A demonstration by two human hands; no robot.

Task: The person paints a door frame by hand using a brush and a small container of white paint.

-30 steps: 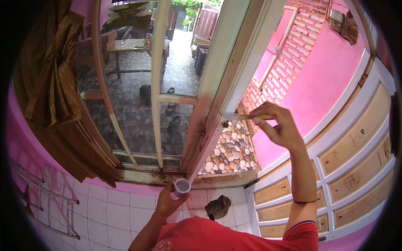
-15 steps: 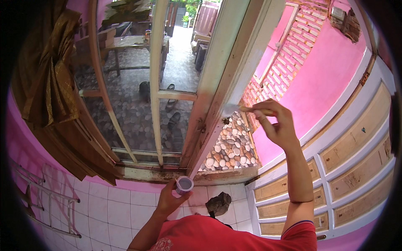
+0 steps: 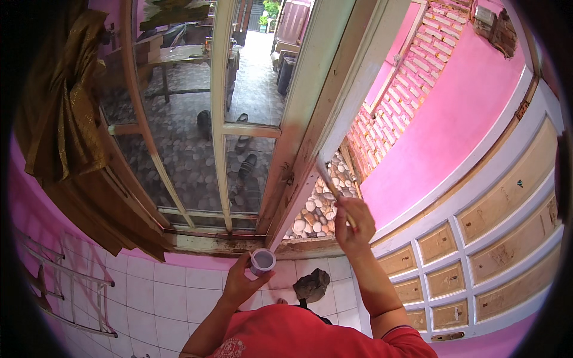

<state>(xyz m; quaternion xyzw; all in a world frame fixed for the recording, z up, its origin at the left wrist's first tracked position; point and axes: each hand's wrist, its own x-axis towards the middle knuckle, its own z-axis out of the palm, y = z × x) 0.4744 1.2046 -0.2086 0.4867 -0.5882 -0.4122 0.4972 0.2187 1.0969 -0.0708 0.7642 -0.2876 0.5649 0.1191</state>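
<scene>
1. Up front, brush [image 3: 332,186]: pinched in right hand [image 3: 353,224], handle rising from the fingers, bristle tip laid on the white edge of the frame [image 3: 334,101].
2. Lower, cup [image 3: 262,261]: small, round, pale grey inside, gripped by left hand [image 3: 242,281] with fingers wrapped about its side, held just under the sill [image 3: 209,241].
3. Both forearms coming up from the lower edge, red shirt [image 3: 298,337] below them.
4. Frame: tall, slanting upward, white on the outer face, bare worn wood on the inner face.
5. Left of it, glazed window [image 3: 197,131] with pale bars; through the glass, a patterned floor, sandals [image 3: 245,152] and a wooden bench [image 3: 179,56].
6. Far left, brown-gold curtain [image 3: 65,107] bunched against a dark wooden shutter.
7. Right of the frame, pebble wall [image 3: 313,209] low down, red brick wall [image 3: 406,89] above, then pink wall [image 3: 465,113].
8. Far right, white panelled door [image 3: 489,238] with tan insets.
9. Underfoot, white tiled floor [image 3: 149,292]; dark lump, perhaps a rag [image 3: 311,285], lying near the right forearm; kind not clear.
10. Lower left, metal rack [image 3: 65,286] against the pink wall.
</scene>
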